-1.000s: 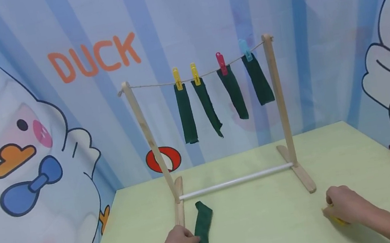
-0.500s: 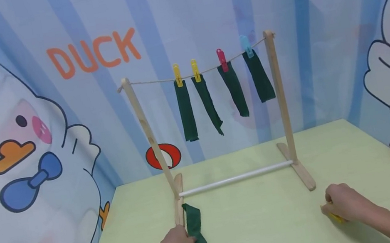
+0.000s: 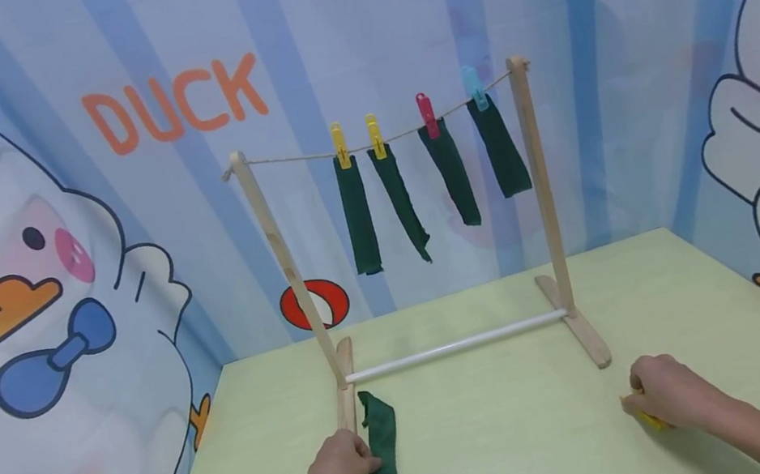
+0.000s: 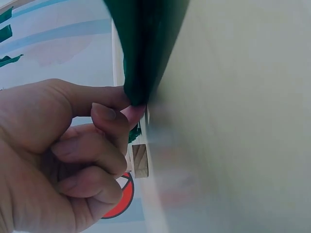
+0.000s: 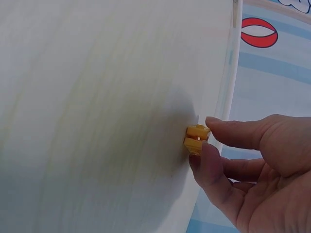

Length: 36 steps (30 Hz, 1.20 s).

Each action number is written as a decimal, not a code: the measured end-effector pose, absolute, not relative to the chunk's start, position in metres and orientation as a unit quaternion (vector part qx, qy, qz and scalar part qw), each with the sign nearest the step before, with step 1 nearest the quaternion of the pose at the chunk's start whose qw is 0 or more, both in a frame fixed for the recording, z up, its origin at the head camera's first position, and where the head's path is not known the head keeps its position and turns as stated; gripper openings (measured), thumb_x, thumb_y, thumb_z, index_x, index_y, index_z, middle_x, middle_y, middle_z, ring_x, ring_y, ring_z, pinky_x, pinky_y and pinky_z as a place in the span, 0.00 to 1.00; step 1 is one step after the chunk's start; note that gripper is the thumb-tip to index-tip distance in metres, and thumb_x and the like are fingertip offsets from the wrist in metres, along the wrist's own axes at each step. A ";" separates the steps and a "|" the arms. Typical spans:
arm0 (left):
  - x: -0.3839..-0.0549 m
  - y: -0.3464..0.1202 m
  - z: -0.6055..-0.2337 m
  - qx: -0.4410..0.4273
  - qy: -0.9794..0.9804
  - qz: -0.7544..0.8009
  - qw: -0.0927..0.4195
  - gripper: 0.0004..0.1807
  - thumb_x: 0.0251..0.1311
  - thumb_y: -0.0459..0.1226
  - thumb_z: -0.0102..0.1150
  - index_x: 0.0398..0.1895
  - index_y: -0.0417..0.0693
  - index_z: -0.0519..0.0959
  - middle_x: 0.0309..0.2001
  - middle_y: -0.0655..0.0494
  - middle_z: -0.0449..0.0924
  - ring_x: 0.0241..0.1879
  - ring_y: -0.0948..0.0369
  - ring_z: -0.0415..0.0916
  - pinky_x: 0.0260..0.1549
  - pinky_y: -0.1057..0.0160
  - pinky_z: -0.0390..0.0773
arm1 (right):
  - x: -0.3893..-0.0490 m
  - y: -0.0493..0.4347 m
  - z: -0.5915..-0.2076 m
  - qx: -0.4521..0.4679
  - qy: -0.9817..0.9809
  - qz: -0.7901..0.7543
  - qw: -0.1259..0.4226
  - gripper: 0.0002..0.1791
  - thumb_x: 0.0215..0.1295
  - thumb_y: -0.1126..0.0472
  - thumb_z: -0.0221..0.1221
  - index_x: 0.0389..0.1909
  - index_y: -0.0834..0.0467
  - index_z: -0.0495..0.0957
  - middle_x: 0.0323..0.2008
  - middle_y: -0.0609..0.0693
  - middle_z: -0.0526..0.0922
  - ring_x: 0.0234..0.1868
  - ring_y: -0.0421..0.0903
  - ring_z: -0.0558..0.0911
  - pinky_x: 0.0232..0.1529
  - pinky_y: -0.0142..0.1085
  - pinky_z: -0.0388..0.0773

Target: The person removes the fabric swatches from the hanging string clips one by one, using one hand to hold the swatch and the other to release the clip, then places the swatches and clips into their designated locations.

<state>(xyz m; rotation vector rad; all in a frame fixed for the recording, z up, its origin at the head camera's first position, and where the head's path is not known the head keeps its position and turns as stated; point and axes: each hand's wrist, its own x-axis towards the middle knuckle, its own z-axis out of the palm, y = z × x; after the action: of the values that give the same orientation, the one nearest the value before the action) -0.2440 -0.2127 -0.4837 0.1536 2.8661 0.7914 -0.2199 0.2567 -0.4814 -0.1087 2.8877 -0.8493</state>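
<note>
My left hand (image 3: 340, 464) pinches a dark green cloth strip (image 3: 385, 466) between thumb and index finger, beside the left foot of a small wooden drying rack (image 3: 542, 188). In the left wrist view the strip (image 4: 146, 43) droops over the fingertips, close to the tabletop. At the right of the table my right hand (image 3: 676, 392) pinches a yellow clothespin (image 5: 197, 138) low over the surface. On the rack's string hang several green strips (image 3: 358, 216), held by two yellow clothespins (image 3: 340, 146), a red clothespin (image 3: 428, 117) and a light blue clothespin (image 3: 474, 88).
The pale yellow table (image 3: 498, 432) ends at a curtain (image 3: 351, 45) printed with ducks and the word DUCK. A white rod (image 3: 455, 346) joins the rack's two feet low across the table. The rack's right foot (image 3: 586, 333) stands near my right hand.
The green strip in my left hand has swung left, then back partly, and its far end now lies closer to the rack's left foot. My right hand has stayed nearly in place.
</note>
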 end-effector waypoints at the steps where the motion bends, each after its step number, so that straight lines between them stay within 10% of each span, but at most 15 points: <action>1: -0.244 -0.213 -0.484 0.051 0.959 0.267 0.081 0.13 0.56 0.36 0.72 0.18 0.47 0.79 0.19 0.59 0.72 0.20 0.62 0.66 0.18 0.65 0.64 | -0.220 0.257 -0.481 -0.036 0.956 -0.283 0.066 0.10 0.61 0.64 0.66 0.24 0.62 0.77 0.13 0.48 0.74 0.14 0.40 0.72 0.18 0.32 0.70; 25: -0.247 -0.214 -0.480 0.039 0.957 0.273 0.087 0.11 0.58 0.36 0.70 0.20 0.45 0.82 0.20 0.58 0.73 0.20 0.62 0.67 0.20 0.65 0.65 | -0.225 0.263 -0.477 -0.034 0.962 -0.267 0.054 0.13 0.63 0.59 0.65 0.26 0.64 0.79 0.15 0.48 0.74 0.16 0.41 0.71 0.21 0.34 0.70; 36: -0.265 -0.210 -0.446 0.047 0.936 0.348 0.030 0.10 0.67 0.38 0.61 0.33 0.39 0.84 0.22 0.55 0.74 0.21 0.61 0.69 0.20 0.63 0.69 | -0.245 0.247 -0.417 -0.111 0.953 -0.275 -0.063 0.16 0.67 0.58 0.63 0.37 0.70 0.82 0.27 0.52 0.82 0.25 0.44 0.78 0.27 0.43 0.77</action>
<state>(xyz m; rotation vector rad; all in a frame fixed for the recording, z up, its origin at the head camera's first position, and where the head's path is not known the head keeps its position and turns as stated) -0.2651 -0.2103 -0.4455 0.1459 2.8851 1.0720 -0.2453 0.2475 -0.4166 -0.3640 3.1202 -0.9005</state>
